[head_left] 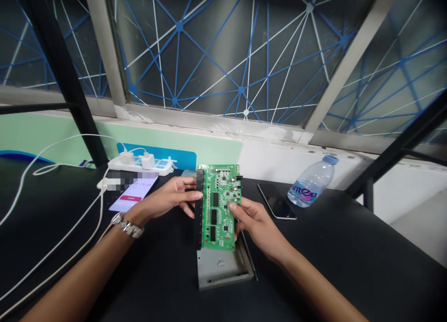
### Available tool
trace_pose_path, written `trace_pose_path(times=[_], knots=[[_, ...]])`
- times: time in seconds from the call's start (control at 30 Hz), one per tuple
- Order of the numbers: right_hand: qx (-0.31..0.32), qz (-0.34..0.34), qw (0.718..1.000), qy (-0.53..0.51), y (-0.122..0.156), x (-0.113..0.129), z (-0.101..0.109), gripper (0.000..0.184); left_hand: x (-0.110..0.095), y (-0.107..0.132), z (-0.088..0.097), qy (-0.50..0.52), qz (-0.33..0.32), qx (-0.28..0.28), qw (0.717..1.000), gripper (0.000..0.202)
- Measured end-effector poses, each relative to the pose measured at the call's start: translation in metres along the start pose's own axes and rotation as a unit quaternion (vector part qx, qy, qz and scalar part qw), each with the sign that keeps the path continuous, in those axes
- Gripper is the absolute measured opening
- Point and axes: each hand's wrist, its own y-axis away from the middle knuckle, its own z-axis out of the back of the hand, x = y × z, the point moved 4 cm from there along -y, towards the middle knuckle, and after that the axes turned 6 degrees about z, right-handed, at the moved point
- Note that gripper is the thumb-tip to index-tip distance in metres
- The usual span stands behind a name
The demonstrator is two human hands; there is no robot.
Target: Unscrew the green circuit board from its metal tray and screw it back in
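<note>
Behind a black table (349, 256) runs a window (216, 56) crossed with blue and white lines; a power strip (159, 166) sits by the wall, and a bottle (309, 182) stands beside a dark phone (277, 203). The green circuit board (228, 224) is in the middle, held over a grey metal case (223, 270). The left hand (171, 196) is partly curled, thumb against the black connector strip (199, 219) along the board's edge; the right hand (260, 224) pinches the opposite edge, thumb on top. Whether the board's underside touches the case I can't tell. The grip looks light—if either thumb slipped, the board could drop and knock its parts on the metal rim. Pressing on the small components could also damage them, and a thin rod (250, 254) beside the case could be nudged aside.
</note>
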Motion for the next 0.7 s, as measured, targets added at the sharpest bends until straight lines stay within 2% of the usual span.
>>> trace_pose_path(times=[0.13,0.2,0.3,0.37,0.4,0.5,0.6,0.7], knots=[[0.013,-0.026,1.0,0.007,-0.001,-0.004,-0.001,0.035,0.0,-0.001,-0.005,-0.001,-0.009,-0.002,1.0,0.043],[-0.006,-0.023,1.0,0.007,-0.001,-0.007,0.001,0.036,0.0,-0.002,-0.006,0.001,-0.023,-0.014,1.0,0.045],[-0.112,0.043,0.991,0.059,0.0,-0.006,0.01,0.035,0.0,-0.003,-0.006,-0.001,-0.04,-0.033,0.999,0.047],[-0.175,0.097,0.966,0.162,0.004,0.001,0.013,0.027,0.0,-0.003,-0.006,-0.007,-0.042,-0.042,0.998,0.046],[-0.186,0.119,0.949,0.226,0.007,0.005,0.012,0.023,0.0,-0.004,-0.007,-0.009,-0.04,-0.045,0.998,0.046],[-0.145,0.15,0.907,0.367,0.012,0.014,-0.002,0.017,0.001,-0.006,-0.011,-0.011,-0.033,-0.05,0.998,0.046],[-0.101,0.138,0.895,0.412,0.016,0.013,-0.014,0.009,0.002,-0.007,-0.016,-0.006,-0.032,-0.061,0.998,0.046],[-0.096,0.125,0.891,0.425,0.016,0.01,-0.017,0.005,0.002,-0.007,-0.02,-0.001,-0.036,-0.066,0.997,0.041]])
